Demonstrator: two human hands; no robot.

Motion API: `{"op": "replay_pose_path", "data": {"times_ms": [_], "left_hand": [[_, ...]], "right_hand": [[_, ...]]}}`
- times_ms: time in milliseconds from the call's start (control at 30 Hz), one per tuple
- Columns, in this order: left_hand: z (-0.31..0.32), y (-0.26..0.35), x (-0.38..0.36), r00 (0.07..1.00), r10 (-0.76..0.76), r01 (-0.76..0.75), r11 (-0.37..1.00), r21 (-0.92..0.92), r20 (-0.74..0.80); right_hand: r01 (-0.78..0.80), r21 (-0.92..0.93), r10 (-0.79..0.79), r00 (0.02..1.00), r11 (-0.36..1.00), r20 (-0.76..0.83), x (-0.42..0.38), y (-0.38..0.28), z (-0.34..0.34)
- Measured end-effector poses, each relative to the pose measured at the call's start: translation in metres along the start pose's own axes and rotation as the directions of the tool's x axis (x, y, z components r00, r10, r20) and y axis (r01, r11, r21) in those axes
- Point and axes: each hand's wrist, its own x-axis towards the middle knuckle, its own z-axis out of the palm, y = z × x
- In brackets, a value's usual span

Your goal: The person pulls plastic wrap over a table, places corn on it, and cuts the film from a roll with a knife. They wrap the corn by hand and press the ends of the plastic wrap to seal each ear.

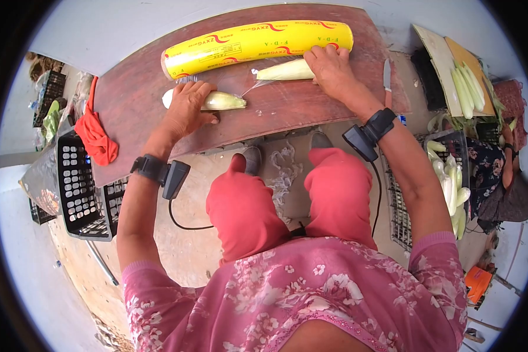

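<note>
My left hand (189, 107) is closed over an ear of corn (225, 101) in pale green husk, lying on the reddish-brown table (276, 117). Its white stub shows to the left of my fingers. A second ear of corn (284, 70) lies further right, its right end gripped by my right hand (332, 69). Clear cling film (257, 84) stretches in a thin strand between the two ears. Just behind both hands rests a big yellow roll of cling film (252, 47) with red and green print; my right fingers are right at its lower edge.
A knife (387, 79) lies at the table's right edge. Red cloth (97, 138) hangs over the left corner, above a black crate (79, 182). On the right, a crate holds more ears (449, 182), others lie on a board (467, 91), and another person (501, 170) sits there.
</note>
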Motion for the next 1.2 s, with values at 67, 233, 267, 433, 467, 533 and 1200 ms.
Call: {"op": "replay_pose_path", "data": {"times_ms": [67,233,267,433,467,533,1200], "left_hand": [[0.001,-0.001,0.002,1.0,-0.016,0.016,1.0,0.003,0.002],[0.0,-0.004,0.002,0.999,0.013,-0.012,1.0,-0.013,0.033],[0.0,-0.006,0.002,0.999,0.013,-0.013,1.0,-0.015,0.046],[0.0,-0.008,0.001,0.997,0.008,-0.007,1.0,-0.009,0.078],[0.0,-0.008,0.001,0.997,0.009,-0.008,1.0,-0.013,0.077],[-0.002,-0.007,0.001,0.996,0.002,-0.001,1.0,-0.01,0.094],[-0.015,-0.016,-0.004,0.976,-0.019,0.027,0.999,-0.032,0.219]], "right_hand": [[-0.005,-0.008,0.005,1.0,1.0,-0.022,0.0,-0.001,0.005],[0.005,0.022,-0.004,0.999,1.0,-0.032,0.0,-0.001,0.004],[0.006,0.037,-0.005,1.0,0.999,-0.024,0.0,-0.001,0.003],[0.008,0.018,-0.008,1.0,1.0,-0.027,0.0,0.0,0.003],[0.01,0.021,-0.009,1.0,1.0,-0.027,-0.001,0.0,0.002],[0.01,0.024,-0.009,1.0,1.0,-0.02,-0.001,0.0,0.003],[0.034,0.02,-0.034,0.999,0.999,0.003,-0.003,0.006,0.002]]}}
